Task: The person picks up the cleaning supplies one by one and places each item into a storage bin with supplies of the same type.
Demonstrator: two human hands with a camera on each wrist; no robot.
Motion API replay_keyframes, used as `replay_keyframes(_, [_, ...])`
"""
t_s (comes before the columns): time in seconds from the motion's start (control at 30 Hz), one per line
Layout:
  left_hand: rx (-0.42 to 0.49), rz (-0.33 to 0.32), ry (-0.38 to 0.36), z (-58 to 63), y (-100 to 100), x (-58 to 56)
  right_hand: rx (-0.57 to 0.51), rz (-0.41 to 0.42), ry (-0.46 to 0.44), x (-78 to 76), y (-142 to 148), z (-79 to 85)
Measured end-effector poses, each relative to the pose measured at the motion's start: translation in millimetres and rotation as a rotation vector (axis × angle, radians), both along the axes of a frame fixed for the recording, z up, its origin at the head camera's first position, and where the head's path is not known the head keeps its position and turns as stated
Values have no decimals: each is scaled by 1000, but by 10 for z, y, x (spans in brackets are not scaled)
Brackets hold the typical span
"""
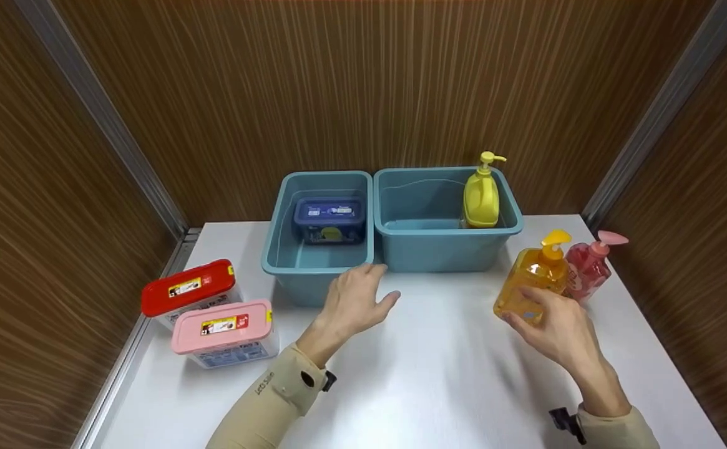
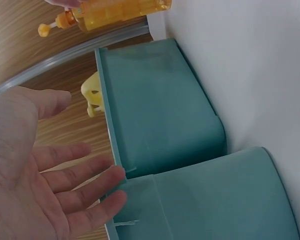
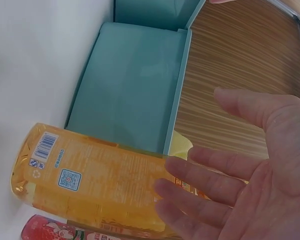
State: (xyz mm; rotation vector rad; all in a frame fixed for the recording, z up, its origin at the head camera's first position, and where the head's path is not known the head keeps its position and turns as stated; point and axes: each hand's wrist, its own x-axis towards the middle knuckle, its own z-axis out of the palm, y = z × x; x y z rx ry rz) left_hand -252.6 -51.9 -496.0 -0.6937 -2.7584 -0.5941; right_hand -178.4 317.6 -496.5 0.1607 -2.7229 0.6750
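Note:
My left hand (image 1: 352, 300) hovers with loosely spread fingers by the front right corner of the left teal bin (image 1: 276, 249); nothing is in it. On the right, my right hand (image 1: 556, 330) is beside an orange pump bottle (image 1: 521, 284), fingers relaxed and not curled round it. In the right wrist view the fingertips overlap the orange bottle (image 3: 105, 175); whether they touch it, I cannot tell. A pink pump bottle (image 1: 583, 274) stands right behind it. A yellow pump bottle (image 1: 482, 199) stands inside the right teal bin (image 1: 438, 249).
In the left bin lies a dark blue lidded box (image 1: 330, 215). Two lidded boxes, one red (image 1: 188, 287) and one pink (image 1: 223, 327), stand on the left of the white table (image 1: 413, 374). Wood-patterned panels (image 1: 369, 81) enclose the back and sides.

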Motion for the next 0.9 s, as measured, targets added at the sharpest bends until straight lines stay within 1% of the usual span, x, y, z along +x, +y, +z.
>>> replay_keyframes(0.13, [-3, -13, 13, 72, 28, -25, 4, -6, 25, 13, 32, 13])
replay_keyframes(0.2, [-1, -18, 27, 106, 39, -47, -1, -12, 15, 19, 47, 24])
replay_keyframes(0.4, [5, -23, 88, 178, 57, -121, 1, -38, -65, 43, 84, 63])
replay_keyframes(0.53, [-5, -13, 109, 206, 67, -169, 11, -38, -83, 56, 103, 69])
replay_keyframes(0.6, [-11, -11, 113, 219, 72, -193, 10, -38, -75, 63, 112, 69])
replay_keyframes(0.8, [-17, 0, 132, 260, 81, -279, 14, -41, 25, 74, 146, 61])
replay_keyframes(0.83, [-18, 5, 137, 268, 80, -295, 14, -42, 30, 75, 153, 62])
replay_keyframes(0.9, [-18, 17, 142, 285, 79, -330, 5, -49, 12, 77, 167, 66])
